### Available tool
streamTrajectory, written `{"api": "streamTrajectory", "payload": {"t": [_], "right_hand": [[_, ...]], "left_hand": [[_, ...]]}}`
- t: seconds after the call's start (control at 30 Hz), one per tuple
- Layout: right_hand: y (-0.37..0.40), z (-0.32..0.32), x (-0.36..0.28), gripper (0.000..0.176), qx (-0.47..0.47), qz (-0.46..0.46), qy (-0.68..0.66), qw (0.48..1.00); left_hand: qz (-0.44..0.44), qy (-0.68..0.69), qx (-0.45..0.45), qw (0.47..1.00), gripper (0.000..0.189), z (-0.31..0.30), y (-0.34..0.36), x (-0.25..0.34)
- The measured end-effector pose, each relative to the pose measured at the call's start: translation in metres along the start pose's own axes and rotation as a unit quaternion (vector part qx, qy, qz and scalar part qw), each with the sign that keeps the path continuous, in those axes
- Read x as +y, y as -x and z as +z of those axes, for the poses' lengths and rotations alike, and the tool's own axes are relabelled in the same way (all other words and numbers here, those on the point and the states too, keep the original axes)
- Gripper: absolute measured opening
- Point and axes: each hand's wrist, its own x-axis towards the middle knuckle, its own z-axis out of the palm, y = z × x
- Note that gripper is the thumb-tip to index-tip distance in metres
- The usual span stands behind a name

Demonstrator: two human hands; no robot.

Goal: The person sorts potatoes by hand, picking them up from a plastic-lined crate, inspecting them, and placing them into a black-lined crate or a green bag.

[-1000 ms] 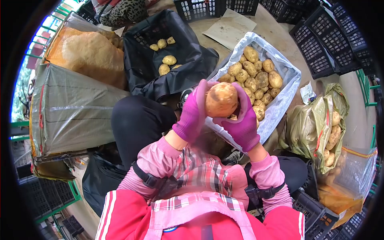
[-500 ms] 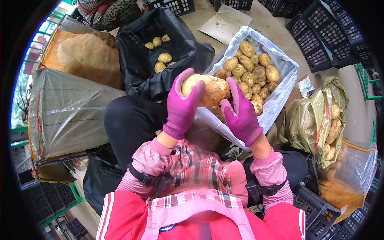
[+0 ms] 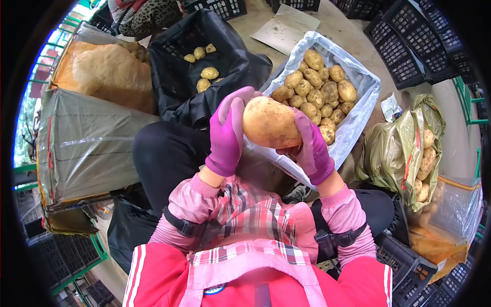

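Note:
A large potato (image 3: 270,123) is held up in front of my lap, above the near edge of the white-lined crate. Purple gloves cover both hands. My left hand (image 3: 228,134) is at the potato's left end, its fingers behind and against it. Around the right end curls my right hand (image 3: 314,151), with the thumb on the near side and some fingers hidden. Many smaller potatoes (image 3: 317,94) fill the white-lined crate (image 3: 365,82) just beyond my right hand. Several potatoes (image 3: 209,73) lie in the black-lined crate (image 3: 230,46) beyond my left hand.
At left stand a grey-green sack (image 3: 97,143) and an orange mesh sack (image 3: 110,74). A green bag of potatoes (image 3: 394,148) is at right. Black crates (image 3: 404,46) are stacked at the upper right. Cardboard (image 3: 286,28) lies on the floor. Another person (image 3: 148,15) crouches at the top left.
The large potato has been turned in my hands, showing a smoother side. My right hand has closed round its right end, and my left fingers have shifted to its left end.

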Motion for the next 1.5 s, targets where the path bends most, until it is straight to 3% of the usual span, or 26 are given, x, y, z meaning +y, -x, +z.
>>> {"api": "streamTrajectory", "payload": {"t": [0.07,0.13,0.17,0.23,0.27,0.4,0.47,0.53,0.57,0.6,0.63,0.67,0.7,0.77,0.8,0.83,0.9,0.97,1.03,1.07,1.1,1.17,1.23,1.3,1.37,1.5], "right_hand": [[-0.005,-0.008,0.011,0.06,0.025,0.029,-0.018,0.999],[-0.01,-0.013,0.019,0.058,0.039,0.053,-0.046,0.997],[-0.01,-0.011,0.019,0.057,0.025,0.047,-0.033,0.998],[-0.009,-0.009,0.018,0.057,-0.004,0.036,-0.007,0.999],[-0.009,-0.014,0.02,0.058,-0.008,0.045,0.067,0.997],[-0.018,-0.012,0.044,0.042,0.052,-0.019,0.322,0.945],[-0.019,-0.009,0.054,0.033,-0.026,-0.115,0.464,0.878],[-0.009,-0.004,0.063,0.027,-0.09,-0.057,0.545,0.832],[-0.005,-0.002,0.068,0.027,-0.126,-0.032,0.582,0.803],[0.008,0.004,0.054,0.035,-0.233,-0.066,0.597,0.765],[0.004,-0.002,0.093,0.04,-0.272,-0.034,0.592,0.758],[0.016,0.012,0.079,0.037,-0.233,0.022,0.581,0.78],[0.024,0.019,0.079,0.037,-0.236,0.021,0.594,0.769],[0.027,0.024,0.073,0.035,-0.282,0.008,0.607,0.743],[0.023,0.022,0.077,0.033,-0.289,0.0,0.581,0.761],[0.018,0.022,0.083,0.034,-0.255,-0.038,0.606,0.753],[0.008,0.017,0.081,0.035,-0.193,-0.103,0.613,0.759],[-0.002,0.021,0.061,0.03,-0.067,-0.173,0.556,0.81],[-0.011,0.028,0.027,0.024,0.064,-0.285,0.411,0.863],[-0.012,0.034,0.007,0.017,0.162,-0.364,0.379,0.836],[-0.024,0.037,0.002,0.013,0.214,-0.438,0.3,0.82],[-0.029,0.035,-0.026,0.012,0.195,-0.431,0.24,0.848],[-0.038,0.034,-0.036,0.014,0.209,-0.417,0.234,0.853],[-0.047,0.035,-0.039,0.014,0.219,-0.349,0.232,0.881],[-0.053,0.045,-0.038,0.019,0.246,-0.355,0.213,0.877],[-0.058,0.046,-0.042,0.023,0.23,-0.407,0.38,0.798]], "left_hand": [[0.023,-0.086,-0.031,0.996,0.035,-0.002,0.004,0.003],[0.119,-0.24,-0.102,0.958,0.038,-0.009,0.001,0.004],[0.052,-0.096,-0.126,0.986,0.045,-0.005,0.003,0.004],[-0.069,0.117,-0.075,0.988,0.06,0.01,0.019,-0.005],[-0.078,0.128,-0.077,0.986,0.072,0.007,0.02,-0.007],[-0.099,0.036,-0.056,0.993,0.065,-0.015,0.013,-0.002],[-0.024,-0.042,-0.005,0.999,0.05,-0.032,0.004,-0.02],[-0.067,0.054,0.086,0.993,0.036,-0.053,-0.028,-0.029],[-0.155,0.163,0.138,0.964,0.031,-0.064,-0.054,-0.028],[-0.11,0.077,0.113,0.985,0.032,-0.092,-0.081,-0.042],[-0.047,0.017,0.194,0.98,0.039,-0.106,-0.105,-0.057],[-0.007,-0.072,0.289,0.955,0.047,-0.125,-0.132,-0.078],[0.096,-0.162,0.311,0.932,0.055,-0.161,-0.16,-0.112],[-0.025,-0.173,0.323,0.93,0.06,-0.167,-0.166,-0.109],[0.059,-0.356,0.317,0.877,0.06,-0.199,-0.179,-0.145],[0.052,-0.352,0.256,0.899,0.059,-0.247,-0.199,-0.189],[0.008,-0.353,0.232,0.906,0.044,-0.252,-0.203,-0.211],[0.152,-0.4,0.117,0.896,0.037,-0.125,-0.15,-0.144],[0.124,-0.266,-0.084,0.952,0.037,-0.034,-0.106,-0.107],[0.094,-0.273,-0.172,0.942,0.039,0.002,-0.077,-0.102],[0.064,-0.278,-0.256,0.923,0.043,0.038,-0.048,-0.096],[0.006,-0.28,-0.416,0.865,0.051,0.089,-0.017,-0.094],[0.139,-0.277,-0.543,0.781,0.054,0.125,-0.012,-0.139],[0.086,-0.31,-0.646,0.692,0.051,0.147,-0.011,-0.16],[0.068,-0.353,-0.662,0.658,0.047,0.17,-0.008,-0.166],[0.038,-0.414,-0.689,0.594,0.047,0.195,-0.013,-0.196]]}}
